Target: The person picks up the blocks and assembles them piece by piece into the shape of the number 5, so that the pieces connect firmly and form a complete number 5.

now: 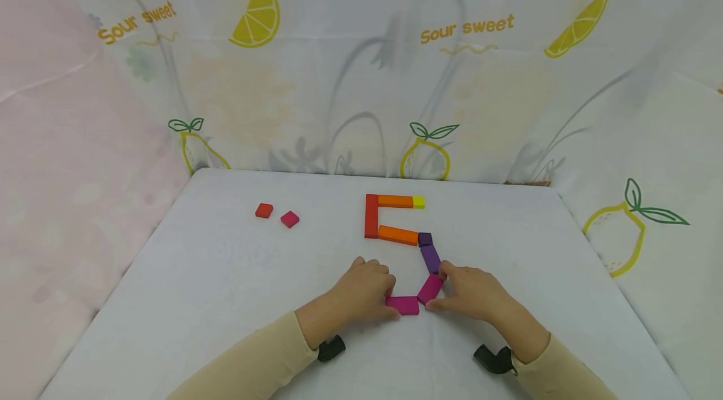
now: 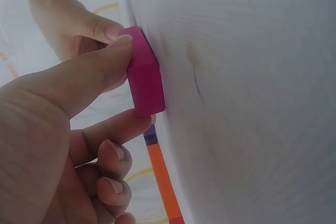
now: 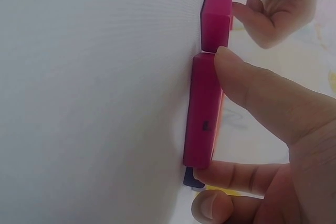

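From my end, the left grip (image 1: 361, 292) is pinching a pink block (image 1: 403, 306) near its left end, and the right grip (image 1: 474, 293) has the second pink block (image 1: 431, 289) end to end between thumb and finger. Both are down on the worktop (image 1: 226, 324), just beside each other, below the long purple block (image 1: 430, 259). I'd guess they're light, stiff, slightly slick and hard to break, so I'd hold the edges and keep it gentle. Surface is white and looks flat; lemon-print cloth (image 1: 316, 86) hangs behind.
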`<state>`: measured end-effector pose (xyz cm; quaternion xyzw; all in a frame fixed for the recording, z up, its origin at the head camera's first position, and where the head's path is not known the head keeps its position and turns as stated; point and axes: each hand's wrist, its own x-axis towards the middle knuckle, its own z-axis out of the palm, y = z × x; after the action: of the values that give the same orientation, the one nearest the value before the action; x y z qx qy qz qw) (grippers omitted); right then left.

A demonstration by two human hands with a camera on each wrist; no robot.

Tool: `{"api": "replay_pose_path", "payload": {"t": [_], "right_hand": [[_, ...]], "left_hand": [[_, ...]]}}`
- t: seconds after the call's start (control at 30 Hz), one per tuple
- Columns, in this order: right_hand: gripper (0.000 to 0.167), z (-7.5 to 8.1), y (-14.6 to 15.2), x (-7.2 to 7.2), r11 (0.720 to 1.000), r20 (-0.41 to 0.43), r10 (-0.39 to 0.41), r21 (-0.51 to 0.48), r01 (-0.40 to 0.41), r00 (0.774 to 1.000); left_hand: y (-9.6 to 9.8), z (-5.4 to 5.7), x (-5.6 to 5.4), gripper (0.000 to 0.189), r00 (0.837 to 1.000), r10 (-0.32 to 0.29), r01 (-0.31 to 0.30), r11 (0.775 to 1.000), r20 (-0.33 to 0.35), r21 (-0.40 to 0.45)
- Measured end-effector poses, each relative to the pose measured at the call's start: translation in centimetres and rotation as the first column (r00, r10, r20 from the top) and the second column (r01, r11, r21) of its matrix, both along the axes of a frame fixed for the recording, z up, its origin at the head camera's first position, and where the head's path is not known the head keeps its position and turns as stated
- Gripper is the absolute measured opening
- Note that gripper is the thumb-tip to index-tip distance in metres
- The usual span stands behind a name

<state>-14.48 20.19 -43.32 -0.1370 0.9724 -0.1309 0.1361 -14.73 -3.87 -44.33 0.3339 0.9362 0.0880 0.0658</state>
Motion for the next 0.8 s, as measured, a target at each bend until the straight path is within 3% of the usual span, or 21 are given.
{"api": "replay_pose_path", "payload": {"t": [0.8], "right_hand": [[0.053,0.61,0.28,0.14,0.998,0.064,-0.054,-0.034,0.056,0.996]], "left_hand": [[-0.09,-0.15,0.05,0.034,1.000,0.019,-0.019,1.000,-0.004,0.004]]}}
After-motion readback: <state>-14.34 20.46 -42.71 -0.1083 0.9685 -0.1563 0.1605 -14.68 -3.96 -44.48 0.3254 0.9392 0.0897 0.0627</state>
